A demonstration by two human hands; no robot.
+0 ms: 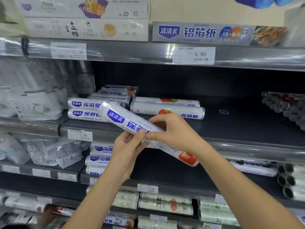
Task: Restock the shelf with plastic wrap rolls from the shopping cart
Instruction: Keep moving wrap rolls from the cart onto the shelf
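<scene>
Shop aisle: stocked shelves (165,53), price tags (194,55) on edges.

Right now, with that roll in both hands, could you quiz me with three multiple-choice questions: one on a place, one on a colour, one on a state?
1. Where are the stocked rolls on the dark middle shelf?
A. left part
B. far right only
C. nowhere

2. What colour is the big lettering on the held roll?
A. green
B. blue
C. black

3. How is the held roll positioned?
A. lying flat on the shelf
B. tilted in the air, gripped by the left hand and right hand
C. standing upright

Answers: 1 A, they are stacked at the left. 2 B, the characters are blue on white. 3 B, both hands pinch it in front of the shelf.
</scene>
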